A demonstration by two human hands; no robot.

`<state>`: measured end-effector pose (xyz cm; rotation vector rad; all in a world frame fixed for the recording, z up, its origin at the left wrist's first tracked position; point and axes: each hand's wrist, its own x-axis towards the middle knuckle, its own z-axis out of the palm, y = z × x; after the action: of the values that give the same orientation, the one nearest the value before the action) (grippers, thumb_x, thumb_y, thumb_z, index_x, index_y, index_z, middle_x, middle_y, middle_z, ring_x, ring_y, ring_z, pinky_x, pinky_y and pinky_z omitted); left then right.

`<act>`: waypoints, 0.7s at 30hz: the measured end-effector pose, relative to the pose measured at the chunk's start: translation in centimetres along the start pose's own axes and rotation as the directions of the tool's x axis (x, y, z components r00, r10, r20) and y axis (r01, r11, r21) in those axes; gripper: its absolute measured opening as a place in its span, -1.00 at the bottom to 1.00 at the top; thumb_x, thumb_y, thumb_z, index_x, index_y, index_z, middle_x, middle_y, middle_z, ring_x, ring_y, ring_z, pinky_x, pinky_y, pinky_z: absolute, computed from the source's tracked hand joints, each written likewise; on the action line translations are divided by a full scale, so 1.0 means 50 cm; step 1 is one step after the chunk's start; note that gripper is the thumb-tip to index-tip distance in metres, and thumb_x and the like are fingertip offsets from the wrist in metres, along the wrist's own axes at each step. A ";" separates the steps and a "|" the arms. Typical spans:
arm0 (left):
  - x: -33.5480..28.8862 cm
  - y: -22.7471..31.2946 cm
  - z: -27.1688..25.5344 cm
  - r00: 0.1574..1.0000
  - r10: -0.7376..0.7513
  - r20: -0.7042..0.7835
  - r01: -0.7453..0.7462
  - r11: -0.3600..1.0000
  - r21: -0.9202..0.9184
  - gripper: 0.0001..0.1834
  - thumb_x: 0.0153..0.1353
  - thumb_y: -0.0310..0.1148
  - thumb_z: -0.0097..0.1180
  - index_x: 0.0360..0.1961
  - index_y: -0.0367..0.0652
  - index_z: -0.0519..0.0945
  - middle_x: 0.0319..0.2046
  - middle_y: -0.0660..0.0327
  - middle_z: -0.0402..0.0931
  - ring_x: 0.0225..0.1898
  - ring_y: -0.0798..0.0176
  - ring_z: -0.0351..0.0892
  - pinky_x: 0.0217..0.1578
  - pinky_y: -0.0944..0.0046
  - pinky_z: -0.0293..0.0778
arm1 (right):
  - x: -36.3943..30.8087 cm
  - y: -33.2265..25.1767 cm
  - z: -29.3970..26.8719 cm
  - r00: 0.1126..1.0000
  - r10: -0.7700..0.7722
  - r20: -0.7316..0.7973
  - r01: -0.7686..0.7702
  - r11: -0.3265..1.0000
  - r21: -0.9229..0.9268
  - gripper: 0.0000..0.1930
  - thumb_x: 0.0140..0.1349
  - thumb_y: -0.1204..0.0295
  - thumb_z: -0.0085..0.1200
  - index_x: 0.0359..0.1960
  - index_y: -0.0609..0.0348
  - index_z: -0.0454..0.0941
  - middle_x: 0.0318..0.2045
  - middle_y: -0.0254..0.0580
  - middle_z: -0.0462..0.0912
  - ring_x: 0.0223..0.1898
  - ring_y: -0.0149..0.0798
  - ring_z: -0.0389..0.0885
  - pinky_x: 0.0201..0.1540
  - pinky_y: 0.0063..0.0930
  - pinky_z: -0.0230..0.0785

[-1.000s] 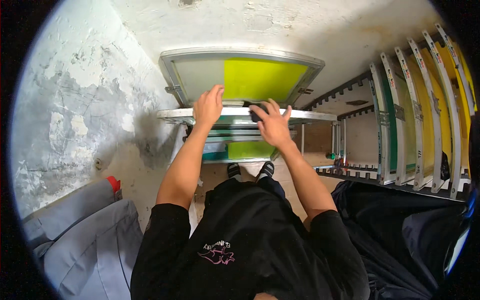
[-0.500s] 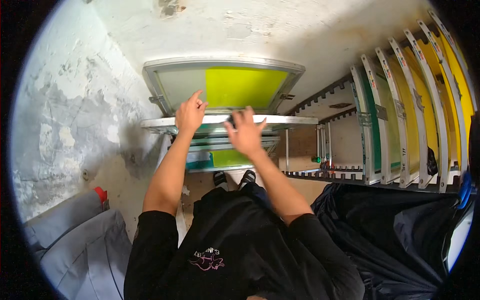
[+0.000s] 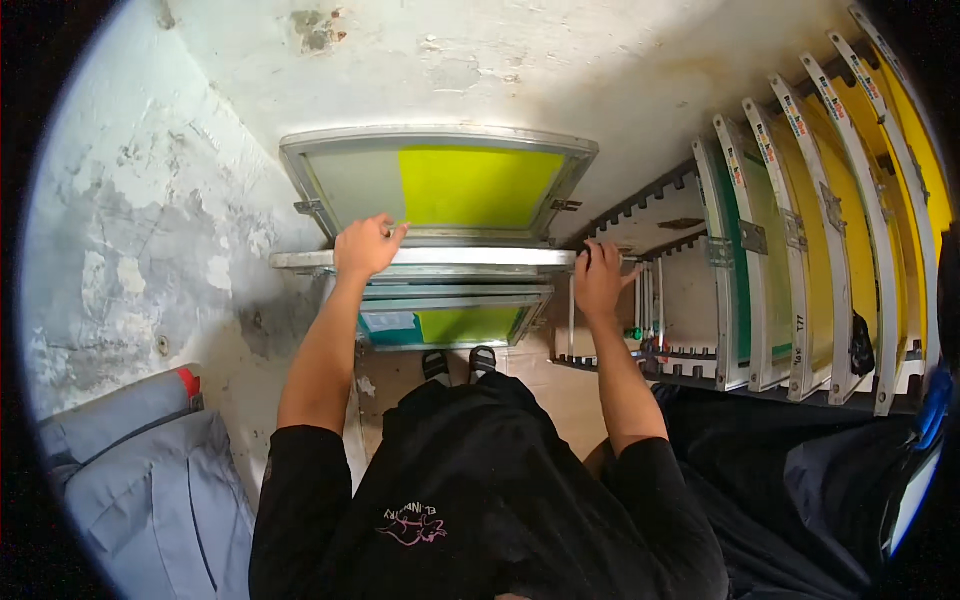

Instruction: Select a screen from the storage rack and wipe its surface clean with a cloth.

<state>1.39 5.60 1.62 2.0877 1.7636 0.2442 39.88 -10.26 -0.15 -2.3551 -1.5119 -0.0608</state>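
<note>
A metal-edged mesh screen frame stands on edge before me, so mostly its pale top bar shows. My left hand curls over that bar left of its middle. Toward the bar's right end, my right hand has its fingers bent over the edge and its thumb out to the side. Behind it, a screen frame with a bright yellow-green panel leans against the wall. Closer to my feet, more upright frames show, one with a teal and green mesh. The undersides of both hands are hidden.
At right, a notched black rack holds several upright screen frames with green and yellow mesh. Black sheeting lies below it. A grey cloth bundle sits at lower left, beside the peeling wall.
My right hand has moved right along the top bar to its right end. My left hand has lowered, its raised fingers now curled onto the bar. The view has shifted slightly.
</note>
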 end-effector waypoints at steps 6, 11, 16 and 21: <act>0.004 -0.005 0.020 0.993 -0.032 -0.115 0.035 0.999 0.030 -0.62 0.23 0.07 0.20 -0.19 0.02 0.74 -0.27 0.10 0.75 -0.17 -0.17 0.71 -0.14 -0.11 0.61 | -0.053 -0.170 0.039 0.963 -0.260 0.066 0.257 0.965 0.055 -0.54 0.33 0.29 0.09 0.24 0.10 0.49 0.30 0.09 0.42 0.48 0.12 0.20 0.37 0.79 -0.28; 0.003 -0.006 0.022 0.989 -0.014 -0.145 0.016 1.000 0.016 -0.70 0.22 -0.04 0.17 -0.27 -0.02 0.73 -0.34 0.11 0.74 -0.21 -0.15 0.71 -0.18 -0.13 0.60 | -0.057 -0.193 0.036 0.869 -0.493 0.040 0.479 0.858 0.183 -0.54 0.28 0.24 0.16 0.20 0.04 0.52 0.10 -0.05 0.52 0.44 0.07 0.27 0.39 0.77 -0.29; 0.000 0.004 0.015 0.982 -0.045 -0.185 0.049 0.999 0.017 -0.68 0.24 -0.03 0.13 -0.29 -0.02 0.72 -0.34 0.09 0.73 -0.24 -0.18 0.70 -0.21 -0.12 0.58 | 0.001 0.054 -0.001 0.983 -0.180 0.033 0.181 0.983 -0.018 -0.61 0.35 0.25 0.11 0.18 0.04 0.55 0.22 -0.03 0.48 0.42 0.06 0.33 0.41 0.75 -0.30; -0.001 0.007 0.017 0.987 -0.084 -0.137 0.094 0.993 0.068 -0.67 0.26 -0.04 0.10 -0.30 -0.05 0.71 -0.35 0.07 0.72 -0.24 -0.18 0.69 -0.22 -0.12 0.58 | 0.009 0.098 0.009 0.998 -0.005 -0.059 0.009 0.997 0.073 -0.63 0.37 0.29 0.04 0.18 0.04 0.56 0.23 0.08 0.48 0.39 0.10 0.34 0.40 0.68 -0.25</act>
<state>2.03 5.34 1.02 2.0800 1.9681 0.3038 44.37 -11.54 -1.76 -2.2710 -1.4695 -0.0749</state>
